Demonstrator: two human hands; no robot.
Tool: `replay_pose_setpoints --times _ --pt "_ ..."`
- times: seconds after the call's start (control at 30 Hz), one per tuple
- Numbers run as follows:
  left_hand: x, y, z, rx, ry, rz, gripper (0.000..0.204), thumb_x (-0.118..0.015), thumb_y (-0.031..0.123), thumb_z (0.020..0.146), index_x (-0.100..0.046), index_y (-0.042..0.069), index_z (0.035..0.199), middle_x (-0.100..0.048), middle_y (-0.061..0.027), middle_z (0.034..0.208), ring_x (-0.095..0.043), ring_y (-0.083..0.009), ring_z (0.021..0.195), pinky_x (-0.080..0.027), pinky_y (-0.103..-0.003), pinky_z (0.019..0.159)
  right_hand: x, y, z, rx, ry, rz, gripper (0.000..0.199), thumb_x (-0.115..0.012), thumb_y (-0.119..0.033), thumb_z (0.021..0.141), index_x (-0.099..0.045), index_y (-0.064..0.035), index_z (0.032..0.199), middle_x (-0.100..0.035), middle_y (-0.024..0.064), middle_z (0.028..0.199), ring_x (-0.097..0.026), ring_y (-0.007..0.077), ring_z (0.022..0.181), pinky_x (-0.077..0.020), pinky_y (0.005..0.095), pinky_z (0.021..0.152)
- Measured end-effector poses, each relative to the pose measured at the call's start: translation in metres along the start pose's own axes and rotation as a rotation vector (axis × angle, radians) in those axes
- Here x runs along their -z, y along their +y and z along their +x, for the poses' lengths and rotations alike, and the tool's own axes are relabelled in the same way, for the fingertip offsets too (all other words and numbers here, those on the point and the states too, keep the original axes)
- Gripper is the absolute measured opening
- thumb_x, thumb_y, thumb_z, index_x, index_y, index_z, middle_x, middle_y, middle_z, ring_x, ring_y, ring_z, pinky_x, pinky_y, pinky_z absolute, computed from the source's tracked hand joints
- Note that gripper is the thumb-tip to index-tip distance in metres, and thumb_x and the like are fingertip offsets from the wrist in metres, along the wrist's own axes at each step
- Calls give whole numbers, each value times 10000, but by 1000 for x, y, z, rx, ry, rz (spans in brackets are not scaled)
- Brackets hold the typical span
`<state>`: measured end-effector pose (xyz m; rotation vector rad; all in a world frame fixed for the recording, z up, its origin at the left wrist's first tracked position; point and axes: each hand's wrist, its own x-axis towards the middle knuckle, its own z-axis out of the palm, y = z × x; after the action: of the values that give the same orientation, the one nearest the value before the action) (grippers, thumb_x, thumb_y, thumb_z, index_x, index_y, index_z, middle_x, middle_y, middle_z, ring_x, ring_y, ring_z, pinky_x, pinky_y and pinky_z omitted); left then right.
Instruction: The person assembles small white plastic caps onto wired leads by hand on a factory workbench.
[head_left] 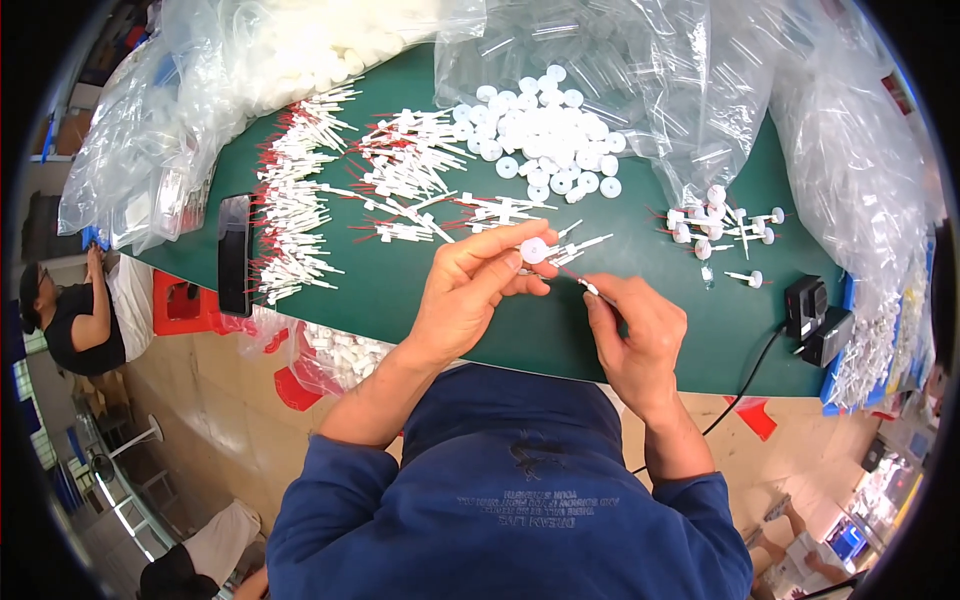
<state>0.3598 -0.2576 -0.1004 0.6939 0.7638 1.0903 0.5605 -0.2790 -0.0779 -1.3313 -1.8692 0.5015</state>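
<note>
My left hand (470,295) pinches a small white round disc (533,251) between thumb and fingertips over the green table (400,290). My right hand (635,330) grips a thin white nozzle with a red tube (585,284), its tip pointing toward the disc. The two hands are close together near the table's front edge. A heap of loose white discs (545,135) lies farther back. Rows of white nozzles with red tubes (300,200) spread over the left and middle of the table.
A small group of assembled pieces (715,230) lies at the right. A black phone (235,255) rests at the left edge. Clear plastic bags (700,70) ring the back and sides. A black device with a cable (815,320) sits at the right front. Another person (70,320) sits far left.
</note>
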Motion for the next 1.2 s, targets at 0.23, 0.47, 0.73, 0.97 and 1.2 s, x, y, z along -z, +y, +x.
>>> replay_pose_setpoints --times 0.23,0.47,0.73,0.97,1.2 --pt "0 -2 -1 -21 -22 79 344 -563 49 1014 -580 -30 1348 -648 -189 1278 -690 -214 1016 -590 -310 819 -5 1 2 48 -22 -51 165 -750 12 789 -689 -48 930 -594 65 686 -588 248 563 -463 364 527" --pt "2 -3 0 -39 -44 183 312 -639 28 972 -619 -40 1275 -685 -169 1195 -686 -191 991 -566 -285 743 -4 2 1 37 -35 -85 168 -749 3 789 -688 -53 935 -578 63 678 -585 253 563 -458 368 523" --pt "9 3 1 -120 -90 314 251 -647 -38 944 -675 -50 1193 -685 -130 1164 -676 -155 963 -559 -256 716 3 -3 3 57 -87 -140 165 -744 -9 797 -696 -60 946 -556 58 727 -590 251 605 -461 368 542" --pt "3 -5 -1 -24 -152 241 257 -632 -50 946 -665 -68 1201 -680 -157 1181 -689 -180 947 -579 -271 741 1 -6 5 53 -99 -103 199 -727 13 805 -688 -49 990 -577 70 743 -601 265 619 -477 375 559" --pt "3 -9 1 42 -122 119 256 -642 -4 961 -664 -75 1205 -706 -148 1109 -696 -182 951 -601 -287 789 -4 -1 2 -32 -109 12 205 -709 25 826 -633 -35 1007 -636 115 823 -643 309 688 -493 395 584"
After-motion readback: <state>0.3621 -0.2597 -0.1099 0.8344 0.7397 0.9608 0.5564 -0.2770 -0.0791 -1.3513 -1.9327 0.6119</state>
